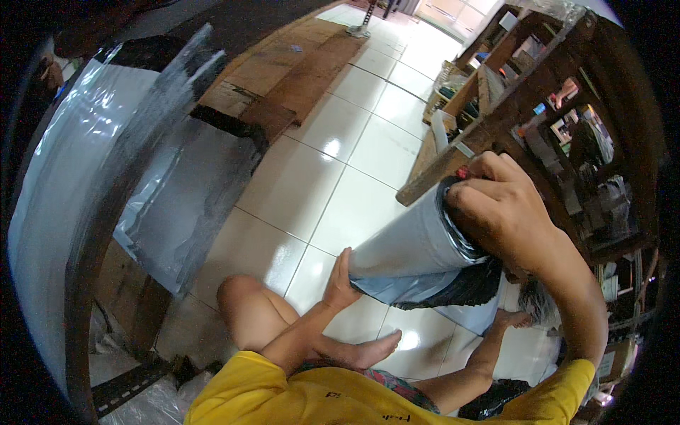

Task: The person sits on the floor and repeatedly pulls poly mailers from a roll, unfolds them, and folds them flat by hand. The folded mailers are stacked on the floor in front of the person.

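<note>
A thick roll of grey plastic film [404,237] is held at a slant above the tiled floor, in front of my body. My left hand [342,285] is closed against its lower left end, with most of the fingers hidden behind the roll. At the upper right end, my right hand [499,202] is closed, its curled fingers at the dark opening of the roll. A small red thing [462,172] shows beside those fingers, too little of it to name. A loose flap of film with a black inner side [460,287] hangs below the roll.
White floor tiles [333,184] run ahead. At left are grey plastic sheets [170,191] and a wooden board [283,78]. A cluttered wooden shelf [496,106] stands close on the right. My bent legs [258,312] are below the roll; a black plastic bag [492,400] lies at lower right.
</note>
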`<state>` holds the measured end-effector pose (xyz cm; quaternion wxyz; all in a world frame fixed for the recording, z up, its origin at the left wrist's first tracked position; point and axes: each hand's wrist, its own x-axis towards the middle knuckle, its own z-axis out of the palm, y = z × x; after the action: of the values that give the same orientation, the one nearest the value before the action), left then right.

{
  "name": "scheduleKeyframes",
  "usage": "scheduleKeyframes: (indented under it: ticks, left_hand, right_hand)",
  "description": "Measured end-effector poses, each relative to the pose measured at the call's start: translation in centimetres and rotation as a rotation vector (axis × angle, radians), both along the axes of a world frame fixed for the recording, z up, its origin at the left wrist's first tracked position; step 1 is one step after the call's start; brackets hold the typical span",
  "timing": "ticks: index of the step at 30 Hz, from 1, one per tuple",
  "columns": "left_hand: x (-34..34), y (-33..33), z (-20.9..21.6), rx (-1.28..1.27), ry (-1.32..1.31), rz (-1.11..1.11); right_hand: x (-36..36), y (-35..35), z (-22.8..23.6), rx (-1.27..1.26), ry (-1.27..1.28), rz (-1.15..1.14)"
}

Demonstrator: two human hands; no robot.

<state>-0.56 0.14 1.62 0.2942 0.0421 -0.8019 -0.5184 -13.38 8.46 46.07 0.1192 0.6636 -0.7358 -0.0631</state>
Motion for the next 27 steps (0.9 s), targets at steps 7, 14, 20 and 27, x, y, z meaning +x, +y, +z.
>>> scheduleKeyframes:
  ticks: [7, 14, 20, 27]
  left_hand:
    - [0.0, -0.4, 0.1, 0.043, -0.059, -0.024]
    - [-0.5, 0.1, -0.3, -0.035, -0.019, -0.001]
    - [-0.4, -0.4, -0.2, -0.041, -0.022, -0.007]
    - [-0.4, -0.6, 0.3, 0.009, 0.01, -0.024]
  right_hand:
    - [1.7, 0.7, 0.0, -0.07, -0.214, -0.139]
    - [1.3, 0.6, -0.4, -0.092, -0.174, -0.275]
    - [0.1, 0.0, 0.0, -0.021, -0.219, -0.184]
    - [-1.4, -0.2, 0.7, 0.022, -0.186, 0.06]
